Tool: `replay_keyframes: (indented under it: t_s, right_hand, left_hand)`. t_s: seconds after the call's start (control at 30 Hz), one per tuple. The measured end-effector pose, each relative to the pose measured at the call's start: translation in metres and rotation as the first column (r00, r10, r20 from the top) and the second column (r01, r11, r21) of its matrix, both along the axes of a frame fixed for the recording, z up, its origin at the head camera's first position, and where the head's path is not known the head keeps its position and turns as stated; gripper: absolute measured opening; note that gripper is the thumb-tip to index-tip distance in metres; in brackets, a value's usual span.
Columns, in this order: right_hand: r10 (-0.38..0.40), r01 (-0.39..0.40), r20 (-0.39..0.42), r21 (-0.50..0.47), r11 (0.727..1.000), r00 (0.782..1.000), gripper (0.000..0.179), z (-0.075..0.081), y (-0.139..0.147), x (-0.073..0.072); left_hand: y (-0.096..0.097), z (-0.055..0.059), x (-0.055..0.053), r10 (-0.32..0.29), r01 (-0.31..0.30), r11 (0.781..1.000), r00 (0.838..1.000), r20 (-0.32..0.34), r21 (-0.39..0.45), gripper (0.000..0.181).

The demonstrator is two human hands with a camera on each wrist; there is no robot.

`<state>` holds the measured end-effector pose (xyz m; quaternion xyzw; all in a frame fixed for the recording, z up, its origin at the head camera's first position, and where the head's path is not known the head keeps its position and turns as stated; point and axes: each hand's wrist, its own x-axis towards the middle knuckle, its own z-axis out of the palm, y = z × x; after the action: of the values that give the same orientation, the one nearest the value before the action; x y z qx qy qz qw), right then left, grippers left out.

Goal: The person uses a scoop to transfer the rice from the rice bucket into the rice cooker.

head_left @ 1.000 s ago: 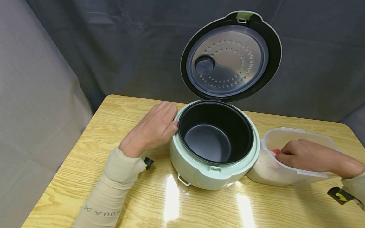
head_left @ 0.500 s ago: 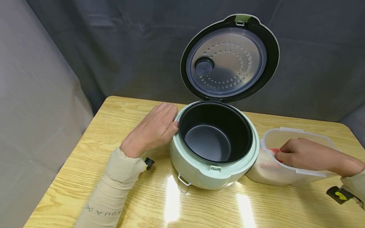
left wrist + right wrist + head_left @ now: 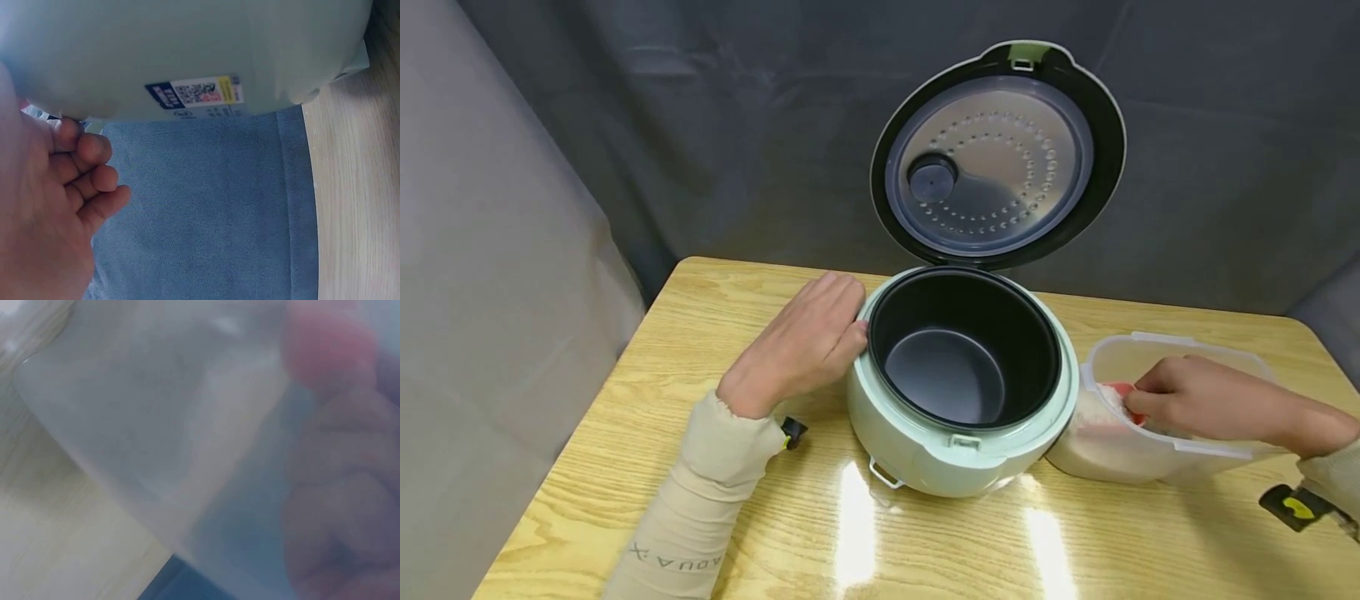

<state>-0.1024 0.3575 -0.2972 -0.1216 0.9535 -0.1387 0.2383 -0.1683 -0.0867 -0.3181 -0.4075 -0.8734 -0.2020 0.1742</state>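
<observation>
A pale green rice cooker (image 3: pixel 910 458) stands on the table with its lid (image 3: pixel 992 167) raised, its dark inner pot (image 3: pixel 951 358) holding nothing. At its left rim my left hand (image 3: pixel 808 333) grips the edge, thumb on top; the left wrist view shows curled fingers (image 3: pixel 94 178) by the cooker's labelled side. Inside a clear plastic bin (image 3: pixel 1213 350) on the right, my right hand (image 3: pixel 1202 400) holds a red scoop (image 3: pixel 1131 400) heaped with white rice (image 3: pixel 1108 396). Through the bin's cloudy wall, the right wrist view shows the curled fingers (image 3: pixel 350 487) and the red scoop.
The wooden table (image 3: pixel 700 333) ends at a dark cloth (image 3: pixel 760 125) close behind the cooker. The bin stands right against the cooker's right side. A pale cloth (image 3: pixel 497 250) hangs at the left.
My right hand has risen slightly in the bin, and the scoop now shows more, with rice heaped in it. The left hand stays at the cooker's rim; the head view has shifted slightly.
</observation>
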Motion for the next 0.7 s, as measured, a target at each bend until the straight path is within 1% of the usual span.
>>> replay_keyframes:
  t_s: [0.1, 0.23, 0.5, 0.7]
  right_hand:
    - [-0.006, 0.006, -0.015, 0.004, 1.0, 1.0, 0.04, 0.002, 0.001, 0.001]
    - [-0.01, 0.01, -0.015, -0.005, 1.0, 1.0, 0.04, 0.005, 0.0, 0.002]
    - [-0.043, 0.044, -0.034, 0.033, 0.998, 0.998, 0.038, 0.014, -0.004, 0.006]
    - [-0.112, 0.112, 0.02, 0.024, 0.993, 0.993, 0.038, 0.024, -0.002, 0.012]
  left_hand:
    - [0.0, 0.0, 0.001, 0.001, -0.001, 1.0, 1.0, 0.001, 0.0, 0.014]
    - [0.0, 0.001, 0.001, 0.005, -0.005, 1.0, 1.0, 0.002, -0.004, 0.015]
    - [0.0, 0.001, 0.002, 0.001, -0.001, 1.0, 1.0, 0.0, -0.001, 0.014]
    - [0.001, 0.001, 0.002, 0.0, 0.0, 1.0, 1.0, 0.012, 0.007, 0.013]
